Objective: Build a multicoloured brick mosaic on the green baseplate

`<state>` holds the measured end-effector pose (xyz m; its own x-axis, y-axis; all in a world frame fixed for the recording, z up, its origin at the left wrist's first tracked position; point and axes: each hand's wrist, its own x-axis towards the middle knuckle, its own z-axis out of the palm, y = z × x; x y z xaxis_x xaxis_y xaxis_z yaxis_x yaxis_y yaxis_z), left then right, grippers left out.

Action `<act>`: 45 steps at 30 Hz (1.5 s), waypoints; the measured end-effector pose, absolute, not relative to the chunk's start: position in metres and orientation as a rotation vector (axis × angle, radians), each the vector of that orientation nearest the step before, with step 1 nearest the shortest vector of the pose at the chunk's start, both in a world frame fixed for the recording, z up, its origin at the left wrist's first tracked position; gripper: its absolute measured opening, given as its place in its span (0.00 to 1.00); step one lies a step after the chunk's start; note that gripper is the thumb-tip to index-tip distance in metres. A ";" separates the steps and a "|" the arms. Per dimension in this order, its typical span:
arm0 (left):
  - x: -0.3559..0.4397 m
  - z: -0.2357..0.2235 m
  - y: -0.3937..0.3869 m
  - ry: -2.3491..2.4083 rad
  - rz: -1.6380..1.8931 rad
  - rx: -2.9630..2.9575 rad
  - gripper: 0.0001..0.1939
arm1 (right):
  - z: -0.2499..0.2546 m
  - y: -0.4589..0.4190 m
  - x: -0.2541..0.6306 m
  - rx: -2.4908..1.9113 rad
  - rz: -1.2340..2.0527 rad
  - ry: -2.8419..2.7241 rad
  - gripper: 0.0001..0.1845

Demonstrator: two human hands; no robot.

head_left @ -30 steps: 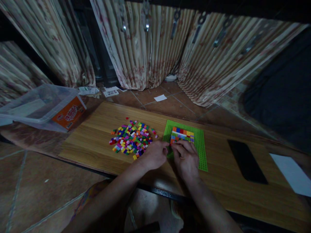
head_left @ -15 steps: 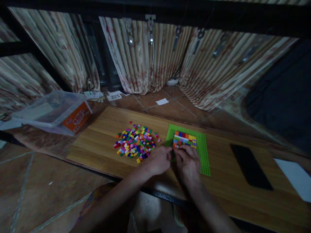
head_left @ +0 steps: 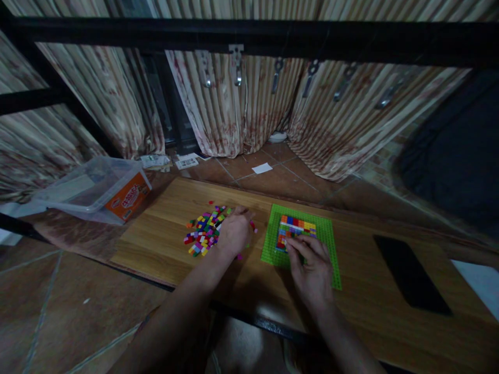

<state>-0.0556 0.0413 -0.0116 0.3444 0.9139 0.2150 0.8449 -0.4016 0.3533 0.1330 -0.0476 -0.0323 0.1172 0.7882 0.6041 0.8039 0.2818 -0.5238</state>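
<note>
A green baseplate lies on the wooden board, with a block of small coloured bricks built on its upper left part. My right hand rests on the plate, fingertips pressed against the near edge of the built block. A loose pile of small coloured bricks lies to the left of the plate. My left hand is over the right side of that pile, fingers curled down into the bricks; what they hold is hidden.
A clear plastic tub with an orange label stands at the left on the floor edge. A black phone and a white sheet lie on the board's right. Striped curtains and a black metal frame stand behind.
My left hand has left the baseplate's edge and moved left onto the loose brick pile. My right hand stays at the built block. The view has tilted upward.
</note>
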 end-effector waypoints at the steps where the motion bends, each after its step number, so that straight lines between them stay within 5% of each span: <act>1: -0.055 -0.013 0.045 1.577 0.540 2.468 0.17 | -0.031 -0.047 0.134 -1.473 -0.003 -1.624 0.09; 6: -0.050 -0.016 0.053 1.521 0.414 2.561 0.08 | -0.027 -0.046 0.141 -1.467 0.086 -1.542 0.10; 15: -0.046 0.000 0.037 1.452 0.533 2.407 0.07 | -0.017 -0.047 0.144 -1.419 0.198 -1.452 0.09; 31: -0.025 0.009 -0.003 0.821 0.714 1.808 0.04 | -0.007 -0.050 0.139 -1.181 1.010 -1.245 0.08; 45: -0.014 0.007 -0.009 0.875 0.702 1.897 0.07 | -0.007 -0.051 0.151 -1.257 0.945 -1.279 0.08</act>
